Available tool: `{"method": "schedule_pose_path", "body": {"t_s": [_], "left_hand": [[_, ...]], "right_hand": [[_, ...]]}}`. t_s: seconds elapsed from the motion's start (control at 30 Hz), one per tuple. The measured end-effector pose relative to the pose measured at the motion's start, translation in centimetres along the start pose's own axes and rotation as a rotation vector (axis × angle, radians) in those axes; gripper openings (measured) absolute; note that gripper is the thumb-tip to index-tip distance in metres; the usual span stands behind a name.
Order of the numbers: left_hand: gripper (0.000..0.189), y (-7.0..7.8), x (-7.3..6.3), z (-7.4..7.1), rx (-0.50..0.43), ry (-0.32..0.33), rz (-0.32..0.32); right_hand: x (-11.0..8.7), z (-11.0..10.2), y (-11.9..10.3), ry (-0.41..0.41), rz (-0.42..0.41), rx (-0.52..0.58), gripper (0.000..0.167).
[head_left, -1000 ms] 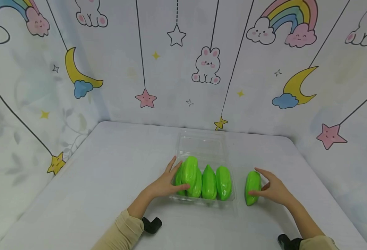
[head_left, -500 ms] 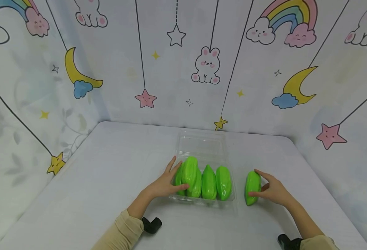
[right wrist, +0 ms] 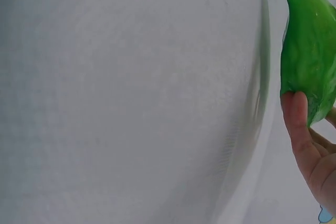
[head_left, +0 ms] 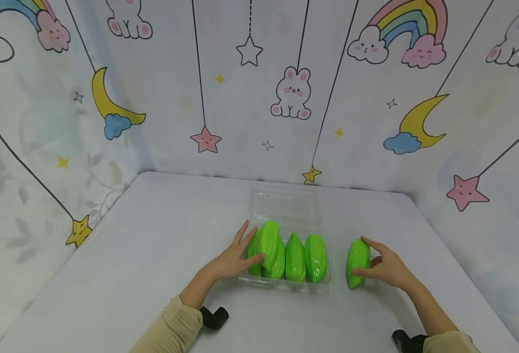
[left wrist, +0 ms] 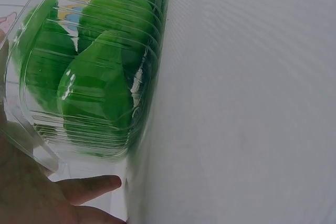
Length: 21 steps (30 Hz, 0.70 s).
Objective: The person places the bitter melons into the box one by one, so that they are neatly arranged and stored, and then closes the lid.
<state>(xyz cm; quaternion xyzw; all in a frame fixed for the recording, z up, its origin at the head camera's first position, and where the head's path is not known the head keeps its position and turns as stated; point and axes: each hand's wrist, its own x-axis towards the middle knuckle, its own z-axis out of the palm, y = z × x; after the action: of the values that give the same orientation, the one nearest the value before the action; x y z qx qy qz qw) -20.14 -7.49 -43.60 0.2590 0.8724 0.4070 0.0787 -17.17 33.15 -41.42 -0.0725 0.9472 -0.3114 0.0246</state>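
Observation:
A clear plastic clamshell box (head_left: pixel 286 283) holds several glossy bright-green, elongated fruit-like pieces (head_left: pixel 316 259), one lying on top of others at the left end. My left hand (head_left: pixel 230 260) is at the box's left end with fingers spread; its thumb reaches over the upper piece. In the left wrist view, the left hand (left wrist: pixel 31 192) is beside the box, with straight fingers near the table. To the right of the box, my right hand (head_left: pixel 385 267) pinches another green fruit-like piece (head_left: pixel 358 264) between thumb and fingers. That piece (right wrist: pixel 310 45) has a curved pointed tip in the right wrist view.
The box's transparent lid (head_left: pixel 284 203) lies folded back behind it. Everything stands on a white-covered table (head_left: pixel 175 220). A cloth with cartoon drawings (head_left: pixel 242 98) surrounds the table's back and sides. Black devices (head_left: pixel 215 318) sit at both wrists.
The left thumb has shifted slightly up and left on the upper piece. The right hand's piece has risen very slightly in the head view. The box stays in place.

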Motion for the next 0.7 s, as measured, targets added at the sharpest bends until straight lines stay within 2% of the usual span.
{"method": "schedule_pose_path", "body": {"t_s": [0.27, 0.7], "left_hand": [[0.065, -0.1, 0.1, 0.2, 0.008, 0.027, 0.006], [0.062, 0.0, 0.0, 0.1, 0.018, 0.017, 0.01]], "right_hand": [[-0.1, -0.8, -1.0, 0.038, -0.055, -0.027, 0.095], [0.3, -1.7, -2.6, 0.051, -0.095, 0.002, 0.095]]}}
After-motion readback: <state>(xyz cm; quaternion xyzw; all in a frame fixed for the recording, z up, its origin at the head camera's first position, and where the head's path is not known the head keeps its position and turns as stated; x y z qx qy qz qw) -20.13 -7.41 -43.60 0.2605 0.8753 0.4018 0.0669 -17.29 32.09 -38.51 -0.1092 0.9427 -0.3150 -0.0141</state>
